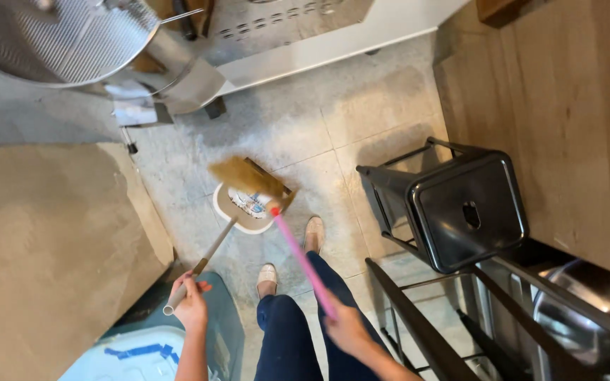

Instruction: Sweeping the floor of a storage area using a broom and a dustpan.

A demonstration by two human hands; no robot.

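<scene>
Standing mid-frame, the left hand point(192, 305) clamped on the white long-handled dustpan point(243, 207) and the right hand point(346, 326) closed on the pink-handled straw broom point(251, 176), any tilt could spill the swept scraps point(250, 202) onto grey tiles point(361, 106).

Floor point(361, 106): grey stone-look tiles with pale grout lines, running from upper centre down to lower centre of the frame. Dustpan point(240, 212), white-rimmed, rests flat on the tiles at centre, scraps inside it. Broom head point(248, 176), tan bristles, meets the floor at the dustpan's upper edge. Two feet in beige shoes point(313, 233) stand just below the dustpan. Black metal stool point(453, 204) stands on the tiles at right. Blue bin point(220, 317) sits at lower left.
</scene>
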